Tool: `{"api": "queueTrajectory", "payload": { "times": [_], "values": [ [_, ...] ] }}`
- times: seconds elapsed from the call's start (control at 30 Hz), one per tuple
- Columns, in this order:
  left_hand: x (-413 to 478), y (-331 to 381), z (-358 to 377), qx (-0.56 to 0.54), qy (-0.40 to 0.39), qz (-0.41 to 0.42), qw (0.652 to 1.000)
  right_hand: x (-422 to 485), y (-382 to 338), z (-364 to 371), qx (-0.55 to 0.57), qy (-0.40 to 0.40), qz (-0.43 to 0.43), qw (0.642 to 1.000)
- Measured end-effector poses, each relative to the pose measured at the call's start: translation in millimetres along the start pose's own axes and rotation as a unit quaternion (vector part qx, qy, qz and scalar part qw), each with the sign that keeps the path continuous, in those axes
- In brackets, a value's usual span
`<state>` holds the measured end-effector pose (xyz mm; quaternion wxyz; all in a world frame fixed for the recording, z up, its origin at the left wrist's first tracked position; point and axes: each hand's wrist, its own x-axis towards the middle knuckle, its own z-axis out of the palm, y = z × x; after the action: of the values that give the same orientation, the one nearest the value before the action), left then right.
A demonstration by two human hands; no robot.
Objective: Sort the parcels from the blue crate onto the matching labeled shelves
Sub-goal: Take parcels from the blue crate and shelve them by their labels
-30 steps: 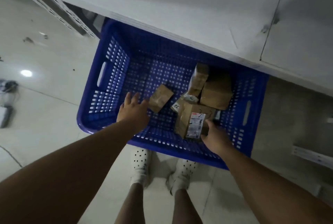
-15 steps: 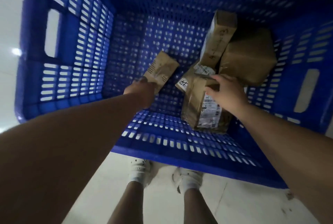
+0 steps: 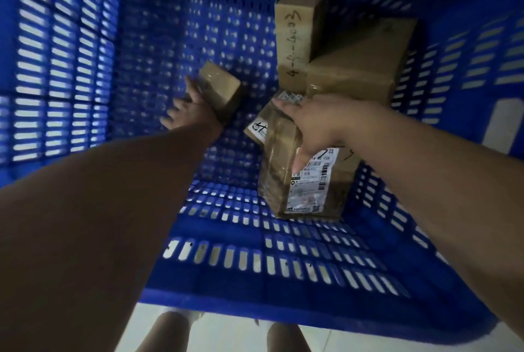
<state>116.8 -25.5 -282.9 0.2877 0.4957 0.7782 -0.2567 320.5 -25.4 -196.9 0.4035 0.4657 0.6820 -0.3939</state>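
Note:
The blue crate [image 3: 283,261] fills the view, with several brown parcels on its floor. My left hand [image 3: 188,109] lies against the left side of a small brown box [image 3: 222,88], fingers spread around it. My right hand [image 3: 317,122] grips the top of a taped parcel with a white shipping label [image 3: 283,178]. Behind it a tall narrow box with handwriting [image 3: 300,25] stands upright, leaning on a larger brown box [image 3: 365,68]. A flat parcel with a small white sticker [image 3: 259,129] pokes out under my right hand.
The crate's slotted walls rise on the left [image 3: 56,68] and right [image 3: 467,73], with a handle slot at the right [image 3: 504,124]. The left half of the crate floor holds no parcels. My legs [image 3: 167,332] and pale floor show below the near rim.
The camera has dropped much closer into the crate. My left hand went from the near rim down to the small box; my right hand moved onto the top of the labelled parcel.

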Motion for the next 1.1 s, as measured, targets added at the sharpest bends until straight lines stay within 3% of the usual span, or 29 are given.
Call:
{"api": "queueTrajectory", "payload": {
  "times": [0.07, 0.17, 0.23, 0.33, 0.47, 0.7, 0.83, 0.93, 1.0, 1.07, 1.1],
  "values": [
    [4, -7, 0, -0.046, -0.017, -0.017, 0.999, 10, 1, -5, 0.067, -0.048, 0.003, 0.997],
    [-1, -13, -4, -0.263, -0.084, -0.003, 0.961, 17, 2, -9, 0.191, -0.110, 0.008, 0.975],
    [-17, -16, -15, -0.434, -0.169, 0.010, 0.885, 16, 1, -13, 0.191, -0.134, 0.013, 0.972],
    [-43, -29, -34, -0.580, -0.295, -0.003, 0.759, 6, -1, -24, 0.112, -0.148, 0.026, 0.982],
    [-73, -48, -71, -0.693, -0.367, -0.035, 0.620, -29, -4, -30, 0.077, -0.079, 0.038, 0.993],
    [-127, -75, -121, -0.736, -0.403, 0.031, 0.543, -104, -26, -37, 0.120, 0.086, 0.042, 0.988],
    [-152, -80, -150, -0.737, -0.414, 0.048, 0.533, -138, -49, -65, 0.176, 0.118, 0.030, 0.977],
    [-171, -82, -174, -0.720, -0.404, 0.081, 0.559, -166, -66, -78, 0.155, 0.129, 0.024, 0.979],
    [-189, -79, -194, -0.693, -0.335, 0.117, 0.628, -191, -74, -80, 0.130, 0.137, 0.031, 0.981],
    [-213, -77, -212, -0.623, -0.226, 0.165, 0.730, -216, -80, -78, 0.136, 0.143, 0.046, 0.979],
    [-224, -77, -217, -0.593, -0.180, 0.192, 0.761, -227, -82, -76, 0.141, 0.146, 0.050, 0.978]
  ]
}}
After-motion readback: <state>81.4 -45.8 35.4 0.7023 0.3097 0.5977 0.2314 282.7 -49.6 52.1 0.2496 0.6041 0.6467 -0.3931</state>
